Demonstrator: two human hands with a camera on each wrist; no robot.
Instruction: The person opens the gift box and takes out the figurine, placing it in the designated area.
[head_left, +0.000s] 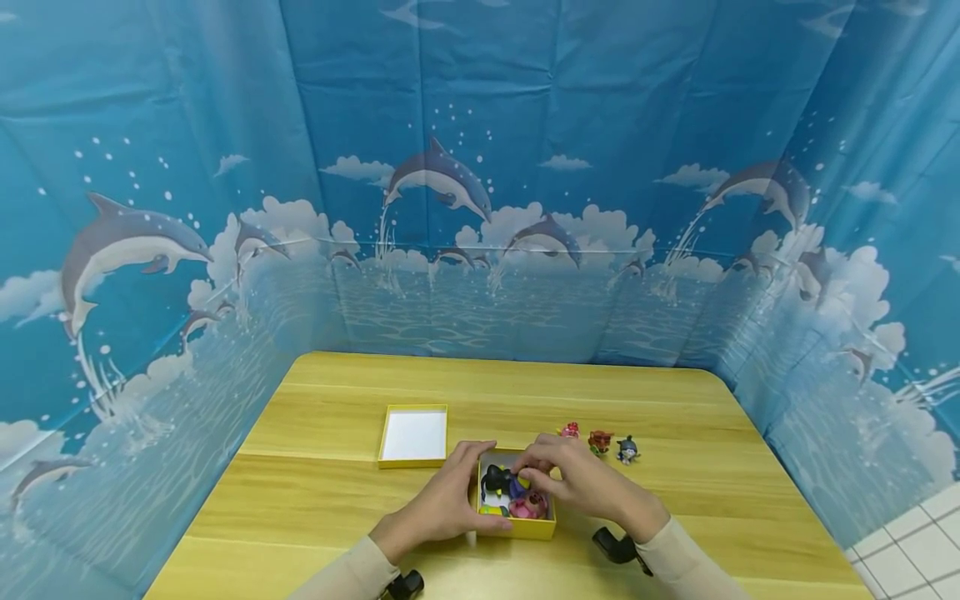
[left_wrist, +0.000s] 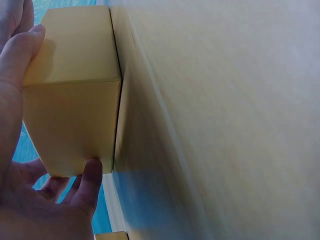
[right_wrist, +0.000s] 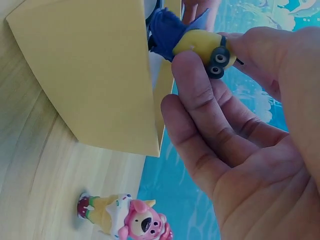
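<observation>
Left hand: grips the yellow box (head_left: 525,530); thumb (head_left: 491,522) on the near wall, fingers toward the far left corner.
Right hand: this hand (head_left: 585,479) pinches a goggled yellow figurine (right_wrist: 197,44) between thumb and fingers; its blue part lies at the box's open top.
Box contents: a black figurine (head_left: 495,479) and, nearer the front wall, a pink figurine (head_left: 531,505); a further piece at the front left, partly hidden.
Lid: white-lined lid (head_left: 414,435), lying left of and beyond the box; apart from it.
Table: wood-patterned table (head_left: 300,500); three figurines (head_left: 627,451) in a row beyond the right hand.
Backdrop: blue dolphin curtain (head_left: 487,83).
</observation>
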